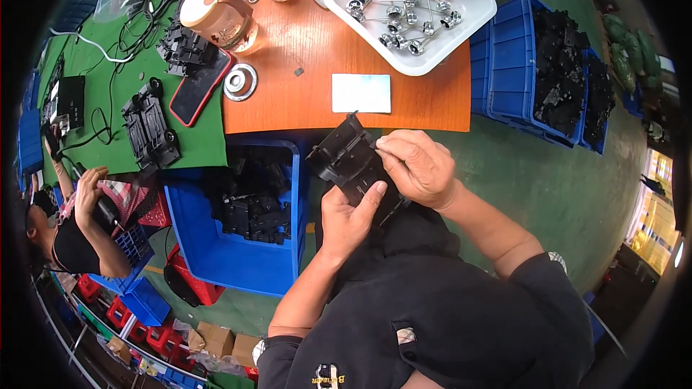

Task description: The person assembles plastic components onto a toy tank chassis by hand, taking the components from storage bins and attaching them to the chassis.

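My left hand grips a black plastic toy-car chassis from below, thumb along its near side. The chassis is tilted, in front of the table edge. At its right edge, my right hand is closed in a pinch; whatever is between the fingertips is too small or hidden to make out. Beyond the hands, a white card lies on the orange wooden table. Farther back, a white tray holds several metal axles with shiny chrome wheels.
Blue crates of black parts stand at my left and right. A drink jar, a red-edged phone, a metal disc and a wheeled chassis are on the left. A co-worker sits at far left.
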{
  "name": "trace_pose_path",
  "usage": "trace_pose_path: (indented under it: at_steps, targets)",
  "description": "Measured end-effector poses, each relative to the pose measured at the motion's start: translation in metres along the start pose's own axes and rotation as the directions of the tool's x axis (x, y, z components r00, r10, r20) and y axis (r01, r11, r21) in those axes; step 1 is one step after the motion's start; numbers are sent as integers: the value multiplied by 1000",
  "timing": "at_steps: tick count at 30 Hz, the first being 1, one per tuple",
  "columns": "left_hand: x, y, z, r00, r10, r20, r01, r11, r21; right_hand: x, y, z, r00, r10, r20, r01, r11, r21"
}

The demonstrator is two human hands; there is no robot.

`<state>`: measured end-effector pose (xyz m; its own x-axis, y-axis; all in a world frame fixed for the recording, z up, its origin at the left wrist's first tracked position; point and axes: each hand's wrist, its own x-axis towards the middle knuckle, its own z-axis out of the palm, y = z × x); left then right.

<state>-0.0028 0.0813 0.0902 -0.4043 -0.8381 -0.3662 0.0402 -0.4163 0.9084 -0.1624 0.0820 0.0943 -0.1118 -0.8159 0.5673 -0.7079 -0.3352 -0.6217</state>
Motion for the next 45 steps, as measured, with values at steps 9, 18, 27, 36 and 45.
trace_pose_path:
  at_steps: [9, 18, 27, 36, 45]
  targets:
    - [-6, 0, -2, 999, 44, -5, -44, 998, 53, 3, -3, -5, 992, -50, 113, 50, 999, -1]
    - [-10, 2, -4, 986, 164, -28, -153, 959, 238, 5, -3, -5, 973, -92, 214, 96, 995, -8]
    - [-8, 0, -5, 984, 173, -42, -158, 957, 244, 4, 0, 2, 974, -123, 189, 123, 992, 11]
    - [-10, 1, -6, 999, 36, -28, -34, 996, 81, 5, -5, -3, 978, -98, 185, 98, 995, 5]
    - [-15, 2, -4, 999, 15, -47, -16, 1000, -23, 5, -13, -4, 994, -29, 102, 26, 999, 35]
